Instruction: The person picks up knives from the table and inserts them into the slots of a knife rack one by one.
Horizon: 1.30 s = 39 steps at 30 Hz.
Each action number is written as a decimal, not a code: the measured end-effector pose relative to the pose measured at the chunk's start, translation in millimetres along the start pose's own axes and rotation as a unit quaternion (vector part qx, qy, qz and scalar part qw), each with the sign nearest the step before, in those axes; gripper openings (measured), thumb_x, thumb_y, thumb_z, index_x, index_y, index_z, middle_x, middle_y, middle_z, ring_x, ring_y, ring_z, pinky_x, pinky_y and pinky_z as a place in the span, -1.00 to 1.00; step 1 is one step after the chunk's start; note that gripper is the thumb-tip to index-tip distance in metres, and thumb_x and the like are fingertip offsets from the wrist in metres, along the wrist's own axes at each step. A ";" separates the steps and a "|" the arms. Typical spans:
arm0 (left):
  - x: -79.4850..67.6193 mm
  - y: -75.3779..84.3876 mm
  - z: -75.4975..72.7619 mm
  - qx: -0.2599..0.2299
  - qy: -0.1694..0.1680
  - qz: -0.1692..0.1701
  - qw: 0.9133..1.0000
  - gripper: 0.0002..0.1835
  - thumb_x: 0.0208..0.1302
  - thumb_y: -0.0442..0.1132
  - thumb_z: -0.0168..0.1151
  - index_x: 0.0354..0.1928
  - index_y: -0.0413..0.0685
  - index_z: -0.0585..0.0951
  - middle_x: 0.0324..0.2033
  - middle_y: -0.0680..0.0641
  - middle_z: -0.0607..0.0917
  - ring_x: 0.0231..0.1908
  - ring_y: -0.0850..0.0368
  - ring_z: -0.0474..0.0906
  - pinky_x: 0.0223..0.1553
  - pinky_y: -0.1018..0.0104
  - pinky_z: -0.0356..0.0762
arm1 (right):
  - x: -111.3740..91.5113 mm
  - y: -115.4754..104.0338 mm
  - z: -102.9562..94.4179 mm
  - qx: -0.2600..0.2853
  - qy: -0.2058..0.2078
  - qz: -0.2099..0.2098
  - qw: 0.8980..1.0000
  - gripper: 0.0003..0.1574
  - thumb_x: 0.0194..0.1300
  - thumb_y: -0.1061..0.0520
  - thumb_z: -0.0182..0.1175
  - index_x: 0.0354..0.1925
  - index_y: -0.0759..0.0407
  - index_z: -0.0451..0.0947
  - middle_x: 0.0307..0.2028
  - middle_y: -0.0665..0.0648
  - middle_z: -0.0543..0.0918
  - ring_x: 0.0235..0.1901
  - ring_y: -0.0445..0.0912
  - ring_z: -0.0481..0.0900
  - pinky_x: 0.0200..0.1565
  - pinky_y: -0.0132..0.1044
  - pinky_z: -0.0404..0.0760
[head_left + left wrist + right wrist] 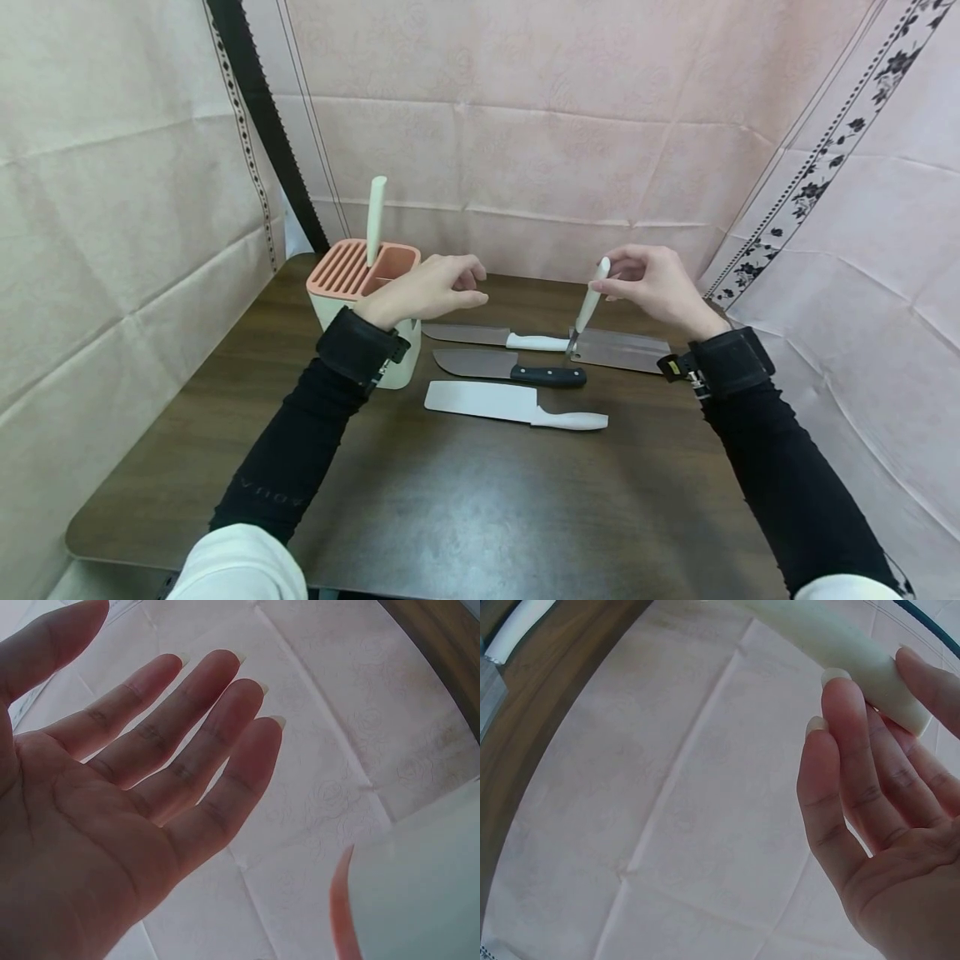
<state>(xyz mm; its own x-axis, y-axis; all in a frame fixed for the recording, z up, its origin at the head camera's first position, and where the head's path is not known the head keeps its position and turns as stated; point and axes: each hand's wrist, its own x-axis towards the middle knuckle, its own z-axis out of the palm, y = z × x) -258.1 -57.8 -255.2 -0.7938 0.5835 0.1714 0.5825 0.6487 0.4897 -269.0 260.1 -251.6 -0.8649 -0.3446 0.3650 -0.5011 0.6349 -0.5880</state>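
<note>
My right hand (648, 279) pinches the pale handle (592, 296) of a knife near its end, between thumb and fingers. That knife tilts with its handle up, and its narrow dark blade points down over a wide grey cleaver blade (618, 350). In the right wrist view the pale handle (855, 656) lies against the fingertips. My left hand (423, 292) is beside the knife block (345, 287), palm bare and fingers loosely extended in the left wrist view. The block has a slotted orange top and pale body; a pale-handled knife (376, 221) stands upright in it.
On the brown table (480, 500) lie a white-handled knife (536, 342), a black-handled knife (551, 376) and a white cleaver (483, 400), roughly parallel between the hands. Pale patterned cloth (525, 150) hangs behind and at both sides.
</note>
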 end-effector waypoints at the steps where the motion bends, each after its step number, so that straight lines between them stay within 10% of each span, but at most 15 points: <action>1: 0.4 0.2 0.3 0.002 -0.001 0.000 1.000 -0.61 0.23 -0.15 0.17 0.02 -0.25 0.46 -0.15 -0.26 0.65 -0.17 -0.04 0.54 -0.08 0.03 0.54 | 0.5 -0.9 0.5 0.000 0.000 0.000 1.000 -0.62 0.04 0.10 0.36 -0.17 0.24 0.58 -0.36 0.29 0.73 -0.46 0.00 0.68 -0.50 -0.49 0.59; 39: 13.0 3.9 16.0 -0.008 -0.019 0.012 1.000 -0.62 0.24 -0.14 0.17 0.02 -0.20 0.47 -0.14 -0.21 0.65 -0.14 0.02 0.52 -0.07 0.07 0.54 | 21.7 -25.3 29.7 0.028 -0.035 -0.019 0.999 -0.66 0.03 0.05 0.37 -0.23 0.18 0.57 -0.41 0.19 0.73 -0.49 -0.06 0.67 -0.46 -0.34 0.61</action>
<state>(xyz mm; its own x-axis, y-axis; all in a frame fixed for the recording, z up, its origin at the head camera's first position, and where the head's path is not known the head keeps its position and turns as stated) -263.4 -39.8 -264.8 -0.7727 0.6167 0.1504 0.5975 0.6267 0.5002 -275.9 216.0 -250.3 -0.8445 -0.4164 0.3367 -0.5320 0.5813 -0.6157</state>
